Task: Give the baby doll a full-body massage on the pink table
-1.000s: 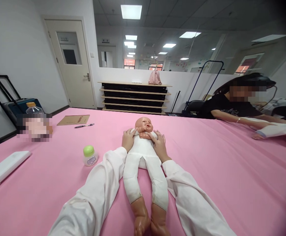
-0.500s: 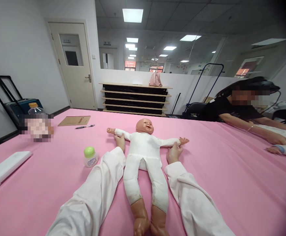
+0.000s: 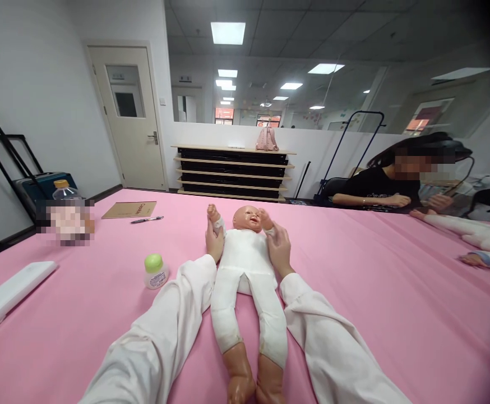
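Left hand (image 3: 215,242) and right hand (image 3: 281,249) grip the doll's arms (image 3: 218,225), raised inward, no longer outspread

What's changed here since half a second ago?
The baby doll's outspread arms swung up and inward, the left hand and right hand still holding them. The co-worker's hands drew back from the second doll. The green-lidded jar and pen stayed put.

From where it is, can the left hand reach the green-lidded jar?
Likely yes: the green-lidded jar stands close by with pink tablecloth between, but the left hand is holding the doll by one arm and should release it first.
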The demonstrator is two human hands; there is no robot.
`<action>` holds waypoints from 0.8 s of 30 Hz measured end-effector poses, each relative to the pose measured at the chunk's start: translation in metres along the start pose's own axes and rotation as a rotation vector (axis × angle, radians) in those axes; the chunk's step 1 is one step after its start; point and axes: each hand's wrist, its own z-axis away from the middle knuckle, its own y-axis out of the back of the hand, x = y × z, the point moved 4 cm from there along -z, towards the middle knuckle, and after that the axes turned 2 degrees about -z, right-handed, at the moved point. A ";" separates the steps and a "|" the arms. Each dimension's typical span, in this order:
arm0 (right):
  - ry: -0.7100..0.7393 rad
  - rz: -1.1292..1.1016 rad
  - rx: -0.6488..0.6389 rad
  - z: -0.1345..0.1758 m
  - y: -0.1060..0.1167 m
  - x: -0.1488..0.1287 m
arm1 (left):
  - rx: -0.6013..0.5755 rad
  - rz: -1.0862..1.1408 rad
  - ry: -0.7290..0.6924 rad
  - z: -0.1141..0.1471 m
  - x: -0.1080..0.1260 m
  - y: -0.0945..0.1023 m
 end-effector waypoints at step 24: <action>-0.308 -0.068 0.176 0.013 -0.001 0.047 | -0.118 -0.013 -0.108 -0.005 -0.004 -0.006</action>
